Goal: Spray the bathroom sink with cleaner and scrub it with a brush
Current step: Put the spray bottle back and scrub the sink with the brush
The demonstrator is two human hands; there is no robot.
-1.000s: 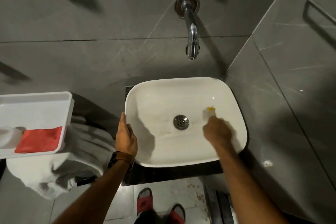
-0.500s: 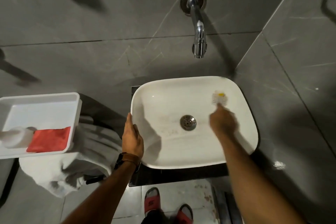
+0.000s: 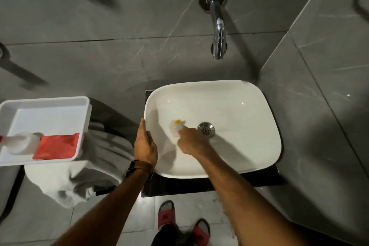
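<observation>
A white rectangular sink sits on a dark counter, its metal drain in the middle. My right hand is closed on a small brush with white bristles and a yellow spot, pressed against the basin's left inner side, just left of the drain. My left hand grips the sink's left rim; a brown-strapped watch is on that wrist. The white spray bottle lies in a white tray far to the left.
A chrome faucet juts from the grey tiled wall above the sink. A red cloth lies in the tray, which rests over a crumpled white towel. A side wall stands close on the right. Red sandals are on the floor below.
My right hand has swept the brush from the basin's right side across to the left of the drain. My left hand stays on the rim. The view shifted slightly.
</observation>
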